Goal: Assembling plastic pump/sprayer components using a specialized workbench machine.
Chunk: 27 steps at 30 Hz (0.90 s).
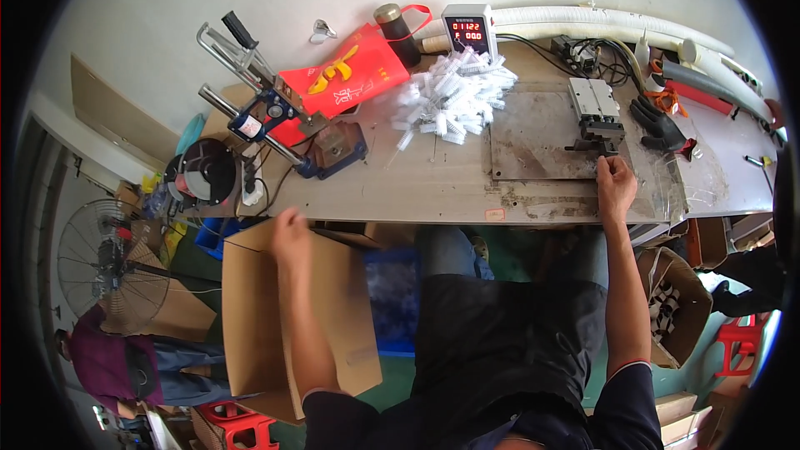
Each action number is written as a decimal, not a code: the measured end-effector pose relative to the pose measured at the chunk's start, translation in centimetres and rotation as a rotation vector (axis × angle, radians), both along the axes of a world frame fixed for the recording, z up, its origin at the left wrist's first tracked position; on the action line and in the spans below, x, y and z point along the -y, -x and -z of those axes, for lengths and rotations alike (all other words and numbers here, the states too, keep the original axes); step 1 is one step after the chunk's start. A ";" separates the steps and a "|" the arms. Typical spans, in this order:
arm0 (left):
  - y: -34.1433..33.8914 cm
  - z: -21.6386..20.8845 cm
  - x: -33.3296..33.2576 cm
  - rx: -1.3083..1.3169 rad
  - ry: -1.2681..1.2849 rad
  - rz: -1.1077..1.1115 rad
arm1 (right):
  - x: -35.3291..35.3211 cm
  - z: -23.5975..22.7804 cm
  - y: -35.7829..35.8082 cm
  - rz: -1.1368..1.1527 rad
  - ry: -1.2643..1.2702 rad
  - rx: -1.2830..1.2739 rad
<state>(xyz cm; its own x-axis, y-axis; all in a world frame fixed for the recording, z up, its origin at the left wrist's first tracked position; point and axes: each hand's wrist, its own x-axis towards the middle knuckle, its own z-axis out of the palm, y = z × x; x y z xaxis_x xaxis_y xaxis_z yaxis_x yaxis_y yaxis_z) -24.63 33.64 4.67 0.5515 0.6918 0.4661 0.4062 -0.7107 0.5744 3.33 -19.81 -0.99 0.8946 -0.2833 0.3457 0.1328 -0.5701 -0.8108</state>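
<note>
My right hand (615, 189) is at the front of a small metal clamping fixture (597, 112) on a steel plate (533, 137). Its fingers are pinched together by the dark jaw, and whatever they hold is too small to make out. Over the open cardboard box (342, 317) at the table's front edge hangs my left hand (291, 236), smeared by motion, so its fingers cannot be read. A heap of small clear-and-white pieces (458, 96), perhaps little brushes, lies mid-table, away from both hands.
A blue lever press (283, 129) stands at the left of the table. Behind the heap are a red bag (346, 75), a flask (397, 33) and a digital counter (469, 29). Black gloves (661, 123) lie right of the fixture. A fan (112, 262) and another person (112, 358) are at left.
</note>
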 end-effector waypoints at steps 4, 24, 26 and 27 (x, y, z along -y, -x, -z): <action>-13.1 3.5 4.1 0.002 -0.155 0.321 | -0.7 0.1 -0.1 -0.010 -0.004 0.002; -25.9 4.3 11.1 -0.110 -0.366 0.554 | -0.8 -0.6 0.2 0.004 -0.052 -0.023; -25.6 4.3 10.9 -0.148 -0.365 0.548 | -1.0 -0.8 0.4 -0.005 -0.052 -0.032; -25.4 4.1 10.5 -0.161 -0.356 0.484 | -1.0 -0.8 0.4 -0.010 -0.052 -0.022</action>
<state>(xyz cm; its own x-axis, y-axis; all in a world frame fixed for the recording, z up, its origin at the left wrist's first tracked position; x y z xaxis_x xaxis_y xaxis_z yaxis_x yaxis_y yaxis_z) 0.78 23.09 0.52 0.8463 0.1633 0.5071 0.0518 -0.9726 0.2267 2.94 -18.79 -0.17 0.9046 -0.2914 0.3111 0.1202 -0.5258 -0.8421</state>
